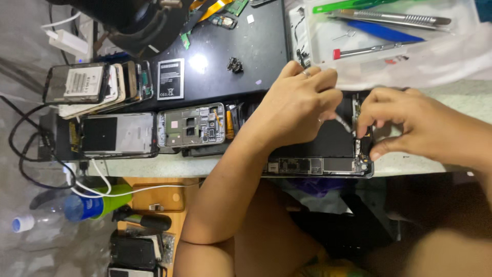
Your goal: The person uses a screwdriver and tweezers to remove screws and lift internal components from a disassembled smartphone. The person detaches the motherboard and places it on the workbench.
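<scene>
Here, mid-repair on a crowded bench: working inside an opened tablet (328, 143) lying at the near edge of the worktop, back cover off, dark battery and circuit strip laid bare. Gripping a thin metal tool (342, 122) in the left hand (302, 107), fingers curled tight round it, tip aimed at the tablet's right-hand side. Nipping that same side between thumb and forefinger of the right hand (405, 128); impossible to tell whether any small part sits in the pinch. Seemingly at the stage of freeing or seating a small component by the side strip. Calling next, most likely, for a steady tool tip and a firm hold on the frame. Alongside: a stripped phone frame (190, 125), a loose battery (170, 78), a tool tray (318, 46).
</scene>
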